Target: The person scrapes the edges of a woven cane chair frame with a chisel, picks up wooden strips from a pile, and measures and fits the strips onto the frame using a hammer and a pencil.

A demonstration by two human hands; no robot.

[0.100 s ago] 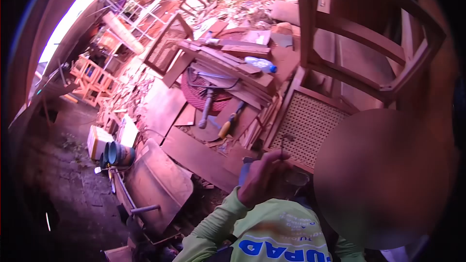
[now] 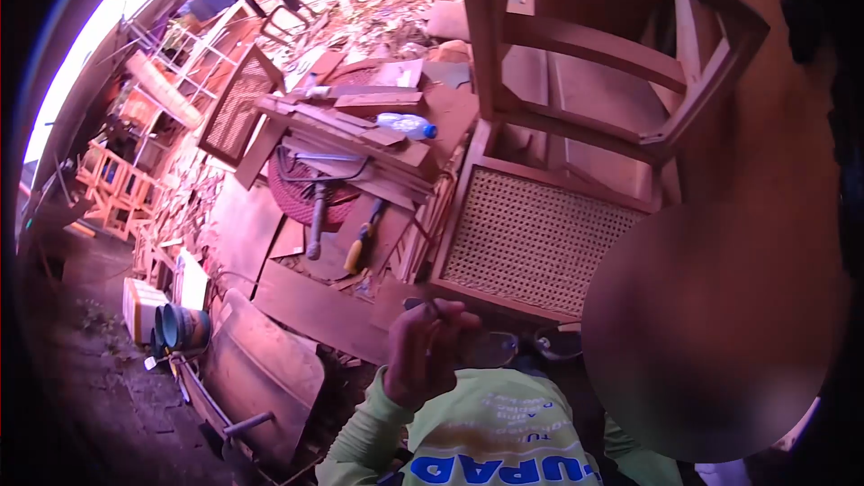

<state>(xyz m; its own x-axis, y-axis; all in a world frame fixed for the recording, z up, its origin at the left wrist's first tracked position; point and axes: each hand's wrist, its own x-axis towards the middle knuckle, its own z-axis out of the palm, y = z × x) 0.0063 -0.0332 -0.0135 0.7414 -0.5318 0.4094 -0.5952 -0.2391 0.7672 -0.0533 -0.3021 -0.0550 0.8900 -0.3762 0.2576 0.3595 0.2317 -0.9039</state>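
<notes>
The left hand's fingers curl inward, closure and hold unclear, beside eyeglasses, a cane-seated chair beyond.

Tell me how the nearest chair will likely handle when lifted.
The chair should stay stiff, given its wooden frame. Its woven seat, full of holes, may flex if gripped. Its open back suggests modest weight.

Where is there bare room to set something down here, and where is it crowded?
The cane seat, bordered by its wooden rim, is bare. So is the board between the curved panel and the yellow-handled tool. It is crowded around the wood stack, with the bottle and red disc.
</notes>
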